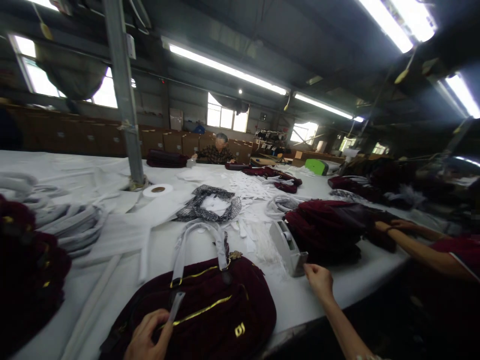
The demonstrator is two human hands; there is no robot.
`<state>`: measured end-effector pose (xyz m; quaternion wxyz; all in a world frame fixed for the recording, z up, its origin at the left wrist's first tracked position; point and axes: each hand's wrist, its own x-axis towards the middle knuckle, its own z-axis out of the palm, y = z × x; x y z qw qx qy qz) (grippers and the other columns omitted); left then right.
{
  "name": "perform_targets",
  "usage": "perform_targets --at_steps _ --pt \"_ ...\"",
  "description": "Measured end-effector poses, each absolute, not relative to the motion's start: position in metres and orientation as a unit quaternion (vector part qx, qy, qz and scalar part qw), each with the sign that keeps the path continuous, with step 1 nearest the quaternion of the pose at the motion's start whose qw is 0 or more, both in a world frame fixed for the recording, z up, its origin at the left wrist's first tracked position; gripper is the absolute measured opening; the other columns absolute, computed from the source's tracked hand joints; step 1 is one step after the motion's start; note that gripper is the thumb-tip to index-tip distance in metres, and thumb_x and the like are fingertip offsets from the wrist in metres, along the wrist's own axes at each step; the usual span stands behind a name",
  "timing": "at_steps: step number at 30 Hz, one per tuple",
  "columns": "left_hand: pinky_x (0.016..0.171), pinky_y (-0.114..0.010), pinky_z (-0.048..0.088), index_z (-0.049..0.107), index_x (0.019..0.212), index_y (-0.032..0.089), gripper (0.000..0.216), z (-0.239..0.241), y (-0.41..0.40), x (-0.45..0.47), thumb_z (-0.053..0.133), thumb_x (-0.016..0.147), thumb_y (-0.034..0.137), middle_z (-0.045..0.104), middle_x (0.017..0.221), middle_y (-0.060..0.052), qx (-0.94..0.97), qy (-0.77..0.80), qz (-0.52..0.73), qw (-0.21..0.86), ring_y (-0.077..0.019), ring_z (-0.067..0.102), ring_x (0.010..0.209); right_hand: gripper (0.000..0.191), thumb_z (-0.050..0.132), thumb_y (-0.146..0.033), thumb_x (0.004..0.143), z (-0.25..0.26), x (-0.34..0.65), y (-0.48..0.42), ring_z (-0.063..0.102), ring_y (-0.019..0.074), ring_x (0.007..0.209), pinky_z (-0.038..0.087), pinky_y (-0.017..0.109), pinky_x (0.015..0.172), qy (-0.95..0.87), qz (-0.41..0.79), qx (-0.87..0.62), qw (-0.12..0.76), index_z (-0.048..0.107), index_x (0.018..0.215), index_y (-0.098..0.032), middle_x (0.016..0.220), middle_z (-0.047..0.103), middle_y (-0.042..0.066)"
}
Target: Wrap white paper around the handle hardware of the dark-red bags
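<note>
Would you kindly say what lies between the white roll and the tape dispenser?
The head view shows a speckled wrapping and white scraps between the roll and the dispenser.

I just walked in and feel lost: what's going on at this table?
A person's left hand holds a narrow pale strip over a maroon bag with a pale-wrapped handle. The right hand is by the end of a tape dispenser. Beside that lies a maroon pile, with a co-worker's hands towards its right end.

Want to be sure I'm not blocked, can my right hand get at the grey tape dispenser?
Likely yes: your right hand is at the near end of the grey tape dispenser, with nothing visible between them.
</note>
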<state>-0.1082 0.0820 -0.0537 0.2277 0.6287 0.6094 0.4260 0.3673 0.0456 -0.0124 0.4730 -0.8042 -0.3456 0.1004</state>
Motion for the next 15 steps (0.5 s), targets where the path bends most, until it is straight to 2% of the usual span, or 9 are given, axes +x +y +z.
perform_targets --at_steps 2,6,10,15 --pt "0.08 -0.033 0.049 0.06 0.07 0.023 0.036 -0.048 0.076 -0.103 0.051 0.069 0.058 0.065 0.087 -0.003 0.625 0.61 0.435 0.218 -0.0217 0.061 0.086 0.036 0.058 -0.051 0.056 -0.015 0.366 0.037 0.057 0.0269 0.052 0.038 0.033 0.05 -0.345 0.099 -0.819 0.448 0.067 0.054 -0.016 0.048 0.062 0.009" --pt "0.079 -0.03 0.047 0.056 0.07 0.022 0.018 -0.035 0.068 -0.096 0.052 0.077 0.038 0.062 0.083 -0.002 0.636 0.594 0.447 0.205 -0.0186 0.059 0.084 0.041 0.058 -0.054 0.06 -0.015 0.322 0.033 0.061 0.0271 0.059 0.044 0.032 0.054 -0.38 0.141 -0.813 0.417 0.07 0.074 -0.018 0.062 0.068 0.008" --pt "0.079 -0.03 0.045 0.054 0.07 0.021 0.012 -0.027 0.064 -0.092 0.049 0.08 0.027 0.06 0.082 -0.003 0.63 0.601 0.451 0.197 -0.0177 0.057 0.084 0.035 0.056 -0.05 0.073 0.013 0.209 0.038 0.062 0.0236 0.075 0.046 0.026 0.065 -0.573 0.313 -0.64 0.406 0.068 0.083 -0.019 0.078 0.069 0.005" --pt "0.078 -0.032 0.044 0.054 0.071 0.02 0.011 -0.024 0.059 -0.091 0.048 0.079 0.022 0.058 0.082 -0.003 0.624 0.596 0.461 0.209 -0.0171 0.055 0.083 0.03 0.052 -0.042 0.082 0.034 0.084 0.051 0.058 0.0188 0.066 0.043 0.024 0.061 -0.704 0.375 -0.484 0.36 0.067 0.075 -0.018 0.069 0.066 0.003"
